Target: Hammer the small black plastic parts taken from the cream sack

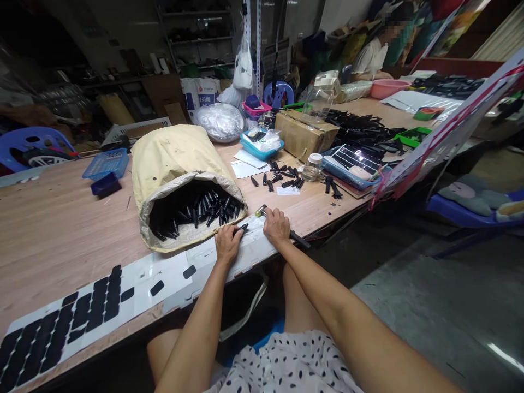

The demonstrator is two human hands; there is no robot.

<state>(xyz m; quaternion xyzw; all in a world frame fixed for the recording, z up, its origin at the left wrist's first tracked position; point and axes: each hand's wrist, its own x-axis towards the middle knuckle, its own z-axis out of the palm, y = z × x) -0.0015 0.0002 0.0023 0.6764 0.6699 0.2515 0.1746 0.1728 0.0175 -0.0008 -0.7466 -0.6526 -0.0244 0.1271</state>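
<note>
My right hand point(277, 225) is wrapped round a small hammer point(301, 239), its black handle sticking out toward the table's front edge and its head, yellowish at one end, beyond my fingers. To the left of it, my left hand point(228, 243) pinches a small black plastic part point(244, 226) down on the white board at the edge. Close behind my left hand lies a yellow woven sack point(176, 147), its mouth facing me. Many black pointed parts point(204, 207) of similar look fill the opening.
Loose black parts point(282, 176) lie beyond my hands near a clear jar point(313, 166) and a cardboard box point(305, 136). Black stickers point(108, 292) on white sheets line the front left edge. A blue basket point(107, 164) stands left of the sack. Another person point(370, 57) sits far right.
</note>
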